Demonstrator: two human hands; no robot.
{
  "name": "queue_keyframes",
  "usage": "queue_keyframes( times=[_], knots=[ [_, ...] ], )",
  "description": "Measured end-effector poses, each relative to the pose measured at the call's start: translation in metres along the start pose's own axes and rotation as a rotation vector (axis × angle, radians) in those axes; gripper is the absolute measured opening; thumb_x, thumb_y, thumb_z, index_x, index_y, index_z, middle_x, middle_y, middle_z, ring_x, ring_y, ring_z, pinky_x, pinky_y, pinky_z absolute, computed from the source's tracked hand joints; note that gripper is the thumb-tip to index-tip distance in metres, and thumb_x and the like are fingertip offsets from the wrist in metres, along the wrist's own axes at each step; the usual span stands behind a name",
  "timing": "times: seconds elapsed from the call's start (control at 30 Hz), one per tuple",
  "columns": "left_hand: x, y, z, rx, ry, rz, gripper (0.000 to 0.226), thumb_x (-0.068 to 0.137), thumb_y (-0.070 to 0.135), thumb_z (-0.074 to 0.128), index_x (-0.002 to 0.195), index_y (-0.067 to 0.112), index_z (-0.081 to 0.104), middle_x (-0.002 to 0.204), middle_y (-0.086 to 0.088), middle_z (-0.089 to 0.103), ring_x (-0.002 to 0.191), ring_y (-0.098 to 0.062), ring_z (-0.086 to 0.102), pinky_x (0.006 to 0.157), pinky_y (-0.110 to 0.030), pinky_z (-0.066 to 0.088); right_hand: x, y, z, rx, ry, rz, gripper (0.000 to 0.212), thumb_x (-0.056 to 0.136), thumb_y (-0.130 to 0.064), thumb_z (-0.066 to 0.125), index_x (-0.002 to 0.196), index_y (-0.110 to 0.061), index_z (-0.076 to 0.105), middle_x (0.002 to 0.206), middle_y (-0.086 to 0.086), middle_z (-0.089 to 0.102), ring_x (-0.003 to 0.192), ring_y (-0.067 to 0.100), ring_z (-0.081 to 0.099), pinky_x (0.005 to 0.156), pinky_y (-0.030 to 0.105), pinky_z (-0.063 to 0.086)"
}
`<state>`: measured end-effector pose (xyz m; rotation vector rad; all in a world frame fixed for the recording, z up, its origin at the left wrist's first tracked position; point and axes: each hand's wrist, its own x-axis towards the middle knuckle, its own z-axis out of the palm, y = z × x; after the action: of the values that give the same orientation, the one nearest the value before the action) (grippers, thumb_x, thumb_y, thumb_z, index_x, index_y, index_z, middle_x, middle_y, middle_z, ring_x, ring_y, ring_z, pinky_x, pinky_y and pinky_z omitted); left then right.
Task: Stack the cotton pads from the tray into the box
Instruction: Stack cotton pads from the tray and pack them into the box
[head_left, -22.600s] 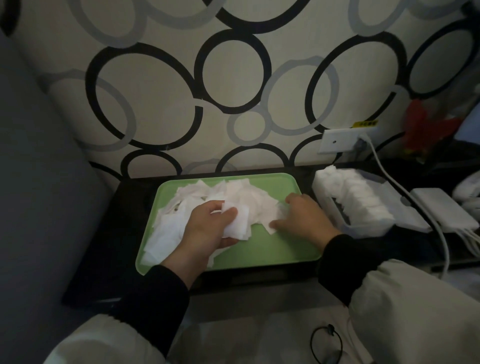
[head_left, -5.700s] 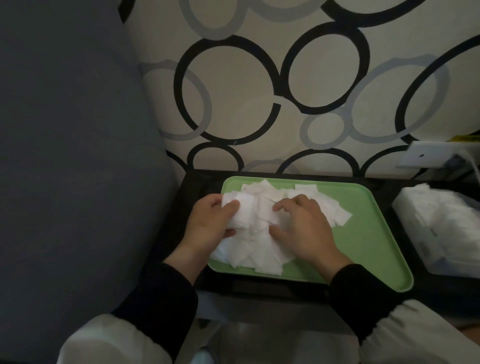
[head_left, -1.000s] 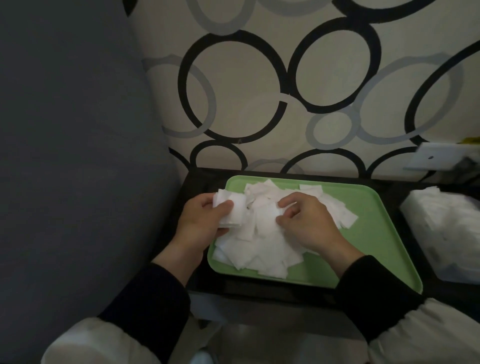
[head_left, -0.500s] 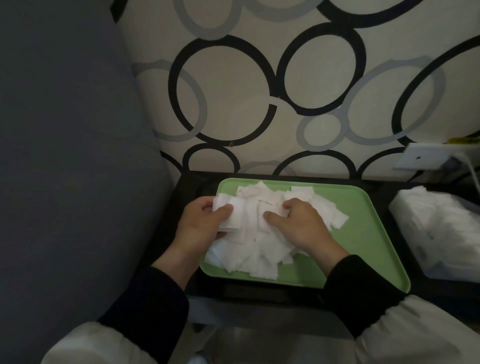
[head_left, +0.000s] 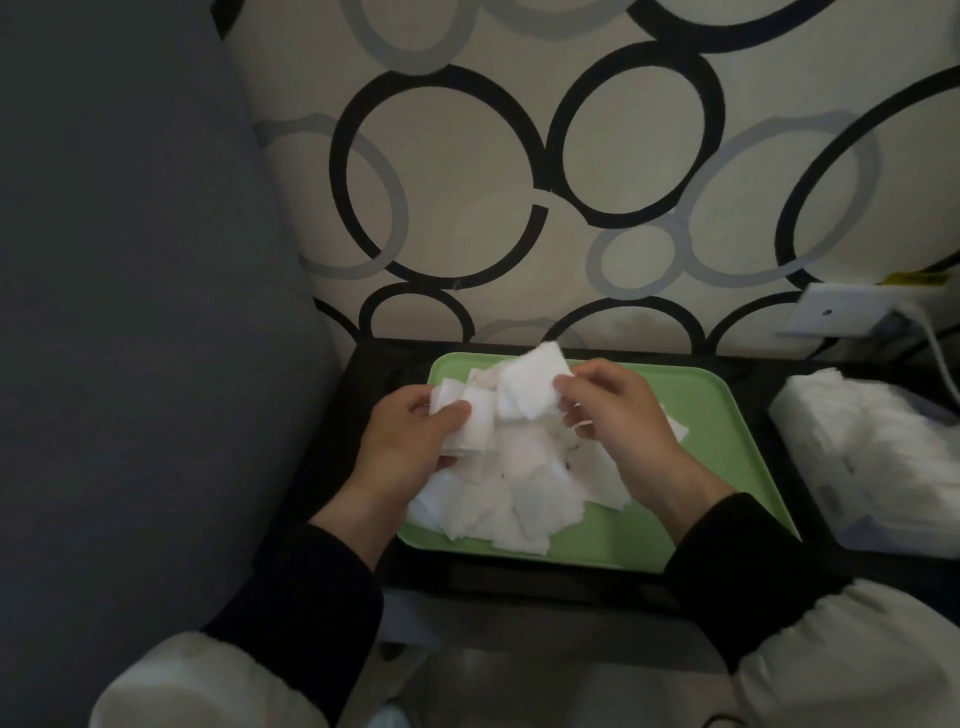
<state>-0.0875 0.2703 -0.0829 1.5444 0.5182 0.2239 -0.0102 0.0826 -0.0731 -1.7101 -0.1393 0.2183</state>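
Observation:
A green tray on the dark table holds a loose heap of white square cotton pads on its left half. My left hand grips a small stack of pads above the heap. My right hand pinches one lifted pad by its right edge, just right of the left hand's stack. The clear box, filled with rows of white pads, stands at the right of the tray, partly cut off by the frame edge.
A grey upholstered surface rises close on the left. The circle-patterned wall stands right behind the table. A white wall socket with a plugged cable sits above the box.
My right hand has lifted one pad off the heap and brought it up beside the stack in my left hand. The left hand keeps its stack.

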Motion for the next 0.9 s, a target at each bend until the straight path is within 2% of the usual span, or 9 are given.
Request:
queue_keyframes(
  times=[0.07, 0.13, 0.23, 0.33, 0.43, 0.57, 0.73, 0.8, 0.9],
  knots=[
    [-0.002, 0.001, 0.004, 0.006, -0.011, 0.005, 0.023, 0.092, 0.020, 0.069, 0.115, 0.016, 0.067, 0.106, -0.002, 0.071, 0.097, -0.018, 0.068, 0.065, -0.026, 0.056, 0.000, 0.001, -0.007, -0.061, 0.022, 0.002, 0.007, 0.090, -0.019, 0.066, 0.084, -0.014, 0.065, 0.074, 0.001, 0.072, 0.067, 0.015, 0.063, 0.067, 0.030, 0.048],
    [-0.003, 0.002, 0.008, 0.011, -0.021, 0.005, 0.021, 0.092, 0.021, 0.069, 0.113, 0.017, 0.067, 0.105, 0.000, 0.070, 0.096, -0.016, 0.068, 0.065, -0.025, 0.057, -0.001, 0.006, -0.013, -0.233, 0.061, 0.015, 0.005, 0.088, -0.021, 0.066, 0.086, -0.016, 0.065, 0.075, 0.001, 0.073, 0.068, 0.015, 0.066, 0.067, 0.031, 0.050],
    [-0.004, 0.003, 0.014, 0.042, -0.023, -0.008, 0.012, 0.092, 0.021, 0.069, 0.104, 0.021, 0.066, 0.103, 0.002, 0.069, 0.096, -0.017, 0.066, 0.071, -0.030, 0.058, -0.001, 0.010, -0.025, -0.470, 0.093, 0.056, 0.006, 0.084, -0.023, 0.066, 0.082, -0.018, 0.066, 0.077, -0.001, 0.070, 0.073, 0.018, 0.065, 0.070, 0.035, 0.052],
    [-0.004, 0.004, 0.019, 0.069, -0.021, -0.033, 0.012, 0.092, 0.022, 0.069, 0.103, 0.021, 0.065, 0.106, -0.001, 0.066, 0.099, -0.020, 0.064, 0.078, -0.036, 0.060, -0.001, 0.008, -0.036, -0.529, 0.138, 0.070, 0.011, 0.083, -0.027, 0.065, 0.079, -0.016, 0.067, 0.080, -0.001, 0.068, 0.077, 0.019, 0.063, 0.073, 0.040, 0.053],
    [-0.005, 0.005, 0.028, 0.053, -0.028, -0.057, 0.020, 0.092, 0.022, 0.069, 0.111, 0.017, 0.064, 0.110, -0.003, 0.065, 0.100, -0.022, 0.064, 0.069, -0.032, 0.060, -0.001, 0.004, -0.048, -0.428, 0.140, 0.056, 0.018, 0.088, -0.028, 0.064, 0.083, -0.012, 0.067, 0.081, 0.005, 0.068, 0.077, 0.022, 0.065, 0.075, 0.043, 0.055],
    [-0.006, 0.006, 0.040, 0.040, -0.039, -0.061, 0.026, 0.091, 0.022, 0.071, 0.115, 0.014, 0.065, 0.114, -0.006, 0.066, 0.101, -0.025, 0.065, 0.062, -0.029, 0.058, -0.007, 0.005, -0.062, -0.257, 0.080, 0.173, 0.018, 0.089, -0.020, 0.068, 0.087, -0.003, 0.066, 0.083, 0.012, 0.073, 0.067, 0.020, 0.069, 0.069, 0.038, 0.058],
    [-0.007, 0.006, 0.054, 0.059, -0.045, -0.061, 0.031, 0.090, 0.024, 0.072, 0.118, 0.016, 0.065, 0.113, -0.004, 0.066, 0.101, -0.024, 0.066, 0.063, -0.030, 0.058, -0.008, 0.011, -0.079, -0.116, 0.118, 0.257, 0.010, 0.086, -0.009, 0.071, 0.082, -0.004, 0.063, 0.085, 0.021, 0.071, 0.073, 0.032, 0.071, 0.066, 0.041, 0.062],
    [-0.007, 0.006, 0.059, 0.055, -0.052, -0.055, 0.028, 0.090, 0.023, 0.073, 0.116, 0.017, 0.065, 0.111, -0.003, 0.067, 0.100, -0.024, 0.066, 0.064, -0.030, 0.059, -0.009, 0.008, -0.083, -0.062, 0.118, 0.234, 0.011, 0.087, -0.008, 0.068, 0.080, -0.008, 0.060, 0.089, 0.020, 0.070, 0.073, 0.031, 0.070, 0.057, 0.034, 0.058],
    [-0.010, 0.007, 0.068, 0.045, -0.077, -0.049, 0.029, 0.090, 0.023, 0.072, 0.117, 0.017, 0.065, 0.110, -0.003, 0.067, 0.100, -0.023, 0.066, 0.065, -0.030, 0.059, -0.012, 0.001, -0.087, 0.037, 0.080, 0.176, 0.018, 0.089, -0.005, 0.064, 0.074, -0.012, 0.056, 0.088, 0.016, 0.067, 0.071, 0.028, 0.067, 0.061, 0.035, 0.059]
  ],
)
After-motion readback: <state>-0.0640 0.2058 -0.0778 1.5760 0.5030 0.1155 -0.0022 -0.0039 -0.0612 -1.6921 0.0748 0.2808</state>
